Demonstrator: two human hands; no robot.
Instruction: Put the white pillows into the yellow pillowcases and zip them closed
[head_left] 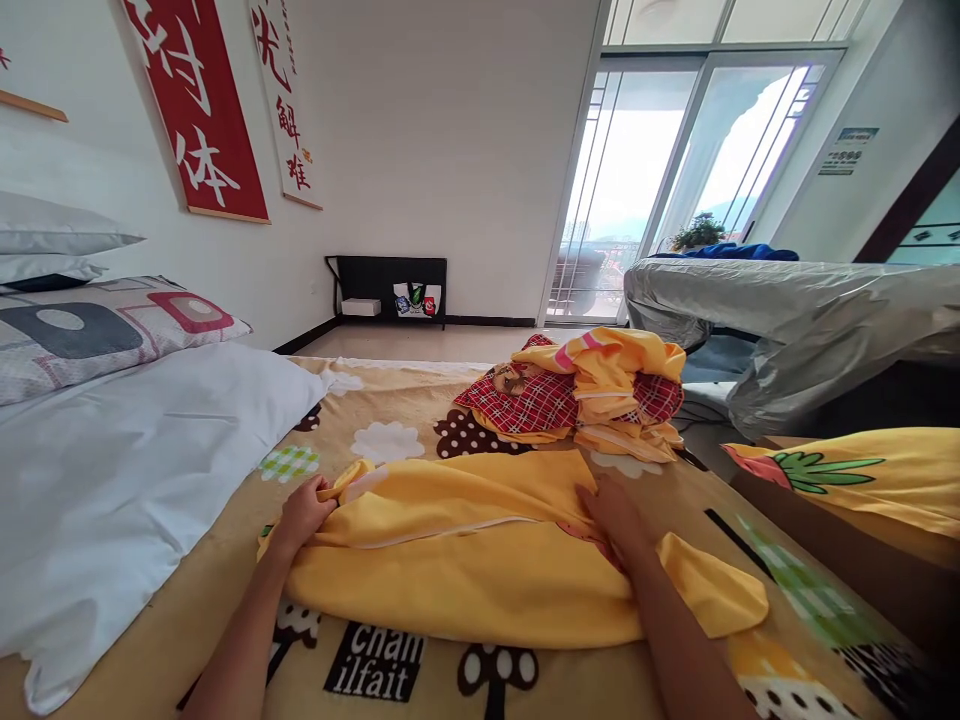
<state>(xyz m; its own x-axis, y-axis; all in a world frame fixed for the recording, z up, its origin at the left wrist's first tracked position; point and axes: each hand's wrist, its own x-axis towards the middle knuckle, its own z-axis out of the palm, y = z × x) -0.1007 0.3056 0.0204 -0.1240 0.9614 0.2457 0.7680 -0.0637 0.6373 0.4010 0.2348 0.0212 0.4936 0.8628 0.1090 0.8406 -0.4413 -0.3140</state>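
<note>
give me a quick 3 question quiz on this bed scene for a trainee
1. True or false: the left hand pinches a corner of the yellow cloth.
2. How does the right hand meet the cloth? A) flat on top B) lifting it C) apart from it
3. What lies past the cloth, toward the window?

Key
1. True: its fingers are closed on the cloth's left corner.
2. A: the palm lies flat on the cloth.
3. A crumpled pile of red plaid and yellow fabric, on the patterned bedspread.
</note>
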